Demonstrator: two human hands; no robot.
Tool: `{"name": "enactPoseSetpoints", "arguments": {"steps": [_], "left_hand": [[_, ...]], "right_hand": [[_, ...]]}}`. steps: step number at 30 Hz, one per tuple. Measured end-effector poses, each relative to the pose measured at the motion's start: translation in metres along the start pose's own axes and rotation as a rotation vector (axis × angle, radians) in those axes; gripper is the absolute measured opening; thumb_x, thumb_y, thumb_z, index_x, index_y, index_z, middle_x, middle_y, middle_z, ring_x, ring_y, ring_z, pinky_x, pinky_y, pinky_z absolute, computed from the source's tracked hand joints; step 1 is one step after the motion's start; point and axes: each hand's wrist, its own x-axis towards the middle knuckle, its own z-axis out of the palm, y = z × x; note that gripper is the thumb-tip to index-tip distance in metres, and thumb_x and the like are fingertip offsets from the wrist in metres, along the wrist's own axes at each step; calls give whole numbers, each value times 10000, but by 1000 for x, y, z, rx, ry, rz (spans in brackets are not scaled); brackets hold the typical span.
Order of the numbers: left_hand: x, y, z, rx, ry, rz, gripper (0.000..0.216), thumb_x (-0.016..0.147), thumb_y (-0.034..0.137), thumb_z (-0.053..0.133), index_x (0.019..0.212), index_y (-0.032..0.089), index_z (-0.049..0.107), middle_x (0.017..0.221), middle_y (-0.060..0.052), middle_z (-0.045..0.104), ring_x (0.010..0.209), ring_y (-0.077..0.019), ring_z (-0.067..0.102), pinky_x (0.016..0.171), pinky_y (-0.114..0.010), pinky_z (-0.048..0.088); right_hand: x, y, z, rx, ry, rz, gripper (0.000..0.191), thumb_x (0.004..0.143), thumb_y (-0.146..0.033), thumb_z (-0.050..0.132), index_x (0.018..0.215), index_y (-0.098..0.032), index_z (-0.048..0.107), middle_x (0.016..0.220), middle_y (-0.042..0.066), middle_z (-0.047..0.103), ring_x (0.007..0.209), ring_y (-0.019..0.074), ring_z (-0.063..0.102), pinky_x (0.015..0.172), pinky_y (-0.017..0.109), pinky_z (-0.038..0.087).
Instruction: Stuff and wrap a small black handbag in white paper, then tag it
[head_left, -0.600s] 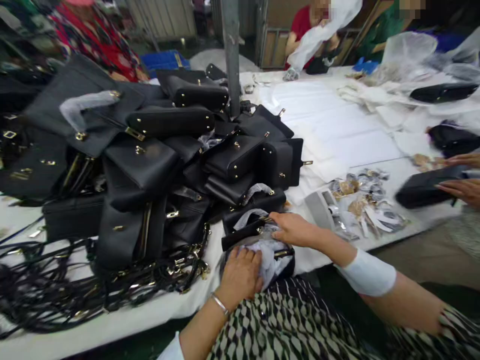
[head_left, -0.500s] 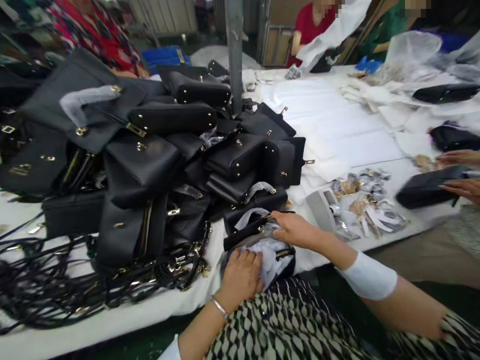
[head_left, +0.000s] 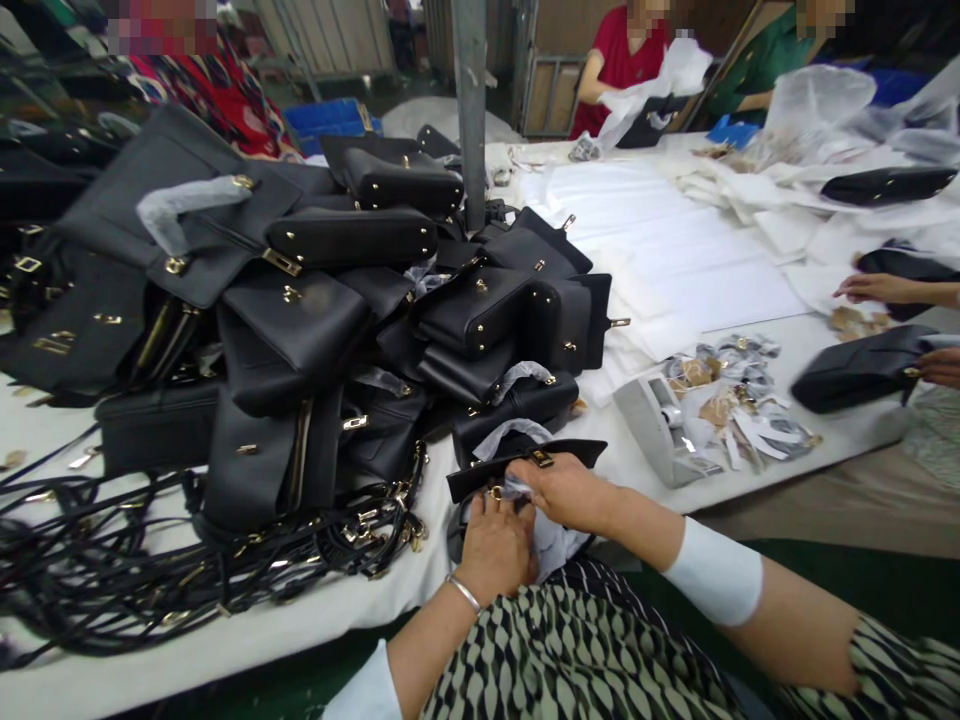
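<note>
Against the bag pile [head_left: 300, 340]'s near side, an open black handbag [head_left: 459, 525] is being touched by the left hand [head_left: 499, 545], though whether its fingers are gripping cannot be told; clear film [head_left: 517, 487] is being pinched beside the flap [head_left: 476, 484] by the right hand [head_left: 562, 492]. Beyond the pile, white wrapping [head_left: 637, 100] is being held by a person in red [head_left: 626, 52].

Handbag workshop, similar black bags [head_left: 300, 335] heaped on a white-covered tabletop [head_left: 367, 602], tangled straps [head_left: 112, 612] beside, co-workers [head_left: 619, 55] around it
</note>
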Motion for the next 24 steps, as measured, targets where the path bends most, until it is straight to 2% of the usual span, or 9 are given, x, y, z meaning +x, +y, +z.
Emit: {"name": "enactPoseSetpoints", "arguments": {"steps": [2, 6, 10, 13, 15, 19, 24], "left_hand": [[0, -1, 2, 6, -21, -4, 577, 705, 414, 649, 1232, 202, 542, 1199, -174, 575, 1181, -381, 448, 996, -516, 298], [3, -1, 3, -16, -114, -2, 581, 739, 379, 600, 1262, 143, 505, 1137, -165, 624, 1101, -351, 523, 929, -478, 372], [7, -2, -1, -40, -158, 34, 501, 769, 368, 562, 1179, 80, 545, 1094, -175, 651, 1034, -324, 572, 908, -451, 396], [7, -5, -1, -52, -167, 63, 414, 806, 359, 521, 1119, 94, 576, 1073, -160, 662, 1021, -311, 581, 900, -446, 404], [6, -6, 0, -61, -182, 74, 371, 821, 339, 506, 1094, 102, 591, 1068, -151, 665, 1021, -307, 580, 903, -449, 403], [4, -5, 3, -72, -230, 81, 326, 834, 310, 502, 1074, 119, 614, 1086, -144, 661, 1045, -297, 570, 922, -444, 393], [0, -4, 1, -86, -240, 89, 298, 880, 300, 440, 1074, 161, 618, 1166, -118, 632, 1111, -274, 537, 939, -420, 385]], "right_hand": [[2, 1, 6, -5, -33, 1, 267, 838, -183, 532, 1104, -163, 546, 935, 84, 678, 870, 238, 634, 727, 299, 440], [7, 7, 15, -53, -67, -1, 336, 853, -201, 518, 1184, -144, 516, 995, 124, 678, 873, 256, 647, 723, 313, 459], [17, 14, 18, -85, -93, -22, 336, 846, -208, 538, 1162, -96, 528, 956, 152, 682, 840, 279, 655, 703, 332, 477], [25, 17, 20, -77, -111, -82, 317, 839, -253, 577, 1125, -116, 558, 966, 135, 684, 867, 276, 652, 731, 327, 481], [30, 15, 25, -70, -108, -97, 282, 858, -198, 520, 1128, -126, 564, 972, 130, 681, 886, 271, 648, 761, 338, 478], [38, 2, 46, -37, -114, -67, 349, 881, -115, 395, 1204, -94, 523, 1020, 178, 661, 920, 288, 639, 807, 397, 477], [38, 7, 54, 87, -209, -92, 387, 851, -210, 513, 1228, -123, 514, 1124, 168, 638, 980, 272, 628, 840, 371, 496]]}}
